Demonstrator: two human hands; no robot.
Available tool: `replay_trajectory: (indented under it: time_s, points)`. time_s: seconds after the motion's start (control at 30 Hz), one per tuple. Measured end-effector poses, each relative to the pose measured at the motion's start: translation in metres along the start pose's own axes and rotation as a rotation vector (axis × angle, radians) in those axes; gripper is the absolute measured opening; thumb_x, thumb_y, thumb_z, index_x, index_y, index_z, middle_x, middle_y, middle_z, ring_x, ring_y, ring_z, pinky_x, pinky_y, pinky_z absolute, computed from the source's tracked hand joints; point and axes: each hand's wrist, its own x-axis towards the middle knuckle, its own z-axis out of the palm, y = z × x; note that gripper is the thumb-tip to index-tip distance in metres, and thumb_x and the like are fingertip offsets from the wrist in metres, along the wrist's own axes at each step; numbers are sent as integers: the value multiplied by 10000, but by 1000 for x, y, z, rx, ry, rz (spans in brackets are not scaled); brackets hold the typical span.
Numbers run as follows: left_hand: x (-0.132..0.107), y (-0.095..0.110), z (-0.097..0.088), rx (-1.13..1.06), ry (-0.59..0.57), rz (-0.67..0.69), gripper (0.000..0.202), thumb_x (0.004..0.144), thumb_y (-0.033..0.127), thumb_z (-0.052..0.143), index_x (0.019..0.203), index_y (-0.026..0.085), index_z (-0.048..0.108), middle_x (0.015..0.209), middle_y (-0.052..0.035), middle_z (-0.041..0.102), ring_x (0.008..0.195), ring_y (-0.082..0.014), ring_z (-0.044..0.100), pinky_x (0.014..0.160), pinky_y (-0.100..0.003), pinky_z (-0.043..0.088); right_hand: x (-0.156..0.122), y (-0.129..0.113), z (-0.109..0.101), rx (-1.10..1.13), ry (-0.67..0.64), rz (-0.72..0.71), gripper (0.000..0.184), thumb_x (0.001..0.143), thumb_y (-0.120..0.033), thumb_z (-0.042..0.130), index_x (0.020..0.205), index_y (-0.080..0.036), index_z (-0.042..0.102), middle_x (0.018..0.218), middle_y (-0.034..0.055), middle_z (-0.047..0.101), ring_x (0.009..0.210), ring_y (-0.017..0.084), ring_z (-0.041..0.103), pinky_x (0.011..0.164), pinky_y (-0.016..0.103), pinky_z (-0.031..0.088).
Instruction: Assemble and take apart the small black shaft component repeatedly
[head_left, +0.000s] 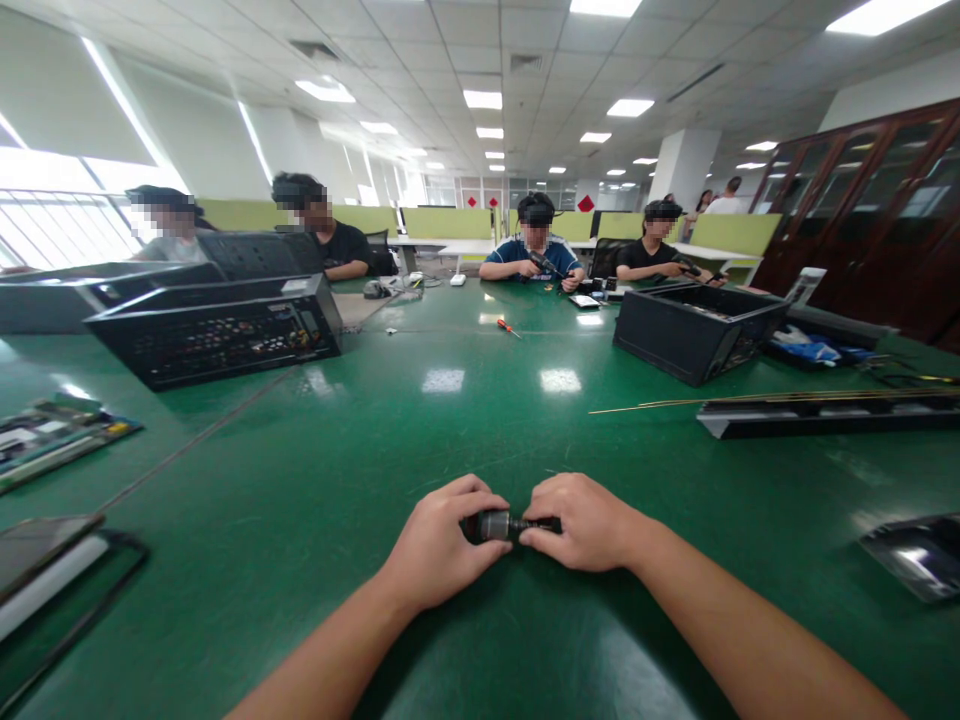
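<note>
Low in the middle of the head view, my left hand (455, 540) is closed around a dark cylindrical tool (495, 525) with a grey collar. The tool lies level, just above or on the green tabletop. A thin dark shaft runs from its collar toward my right hand (574, 522). Thumb and fingers of my right hand pinch a dark, narrow piece (546, 524) in line with that shaft. Whether the two parts are joined is hard to see, and the fingers hide much of both. The tool's exact kind cannot be made out.
The green table (420, 430) carries black computer cases at left (225, 335) and right (697, 325). An orange screwdriver (508, 327) lies farther back. A circuit board (56, 440) is at left; a long black rail (825, 415) is at right. Several people work across the table.
</note>
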Motion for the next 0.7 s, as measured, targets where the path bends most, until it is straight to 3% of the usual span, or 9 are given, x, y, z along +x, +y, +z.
replay_trajectory:
  time_s: [0.7]
  points:
    - [0, 1, -1, 15, 39, -15, 269, 696, 200, 791, 960, 247, 777, 958, -29, 715, 871, -196, 678, 796, -308, 537, -1, 1, -2, 4, 17, 4, 194, 921, -307, 617, 862, -172, 743, 769, 42, 691, 732, 164, 616, 701, 268, 427]
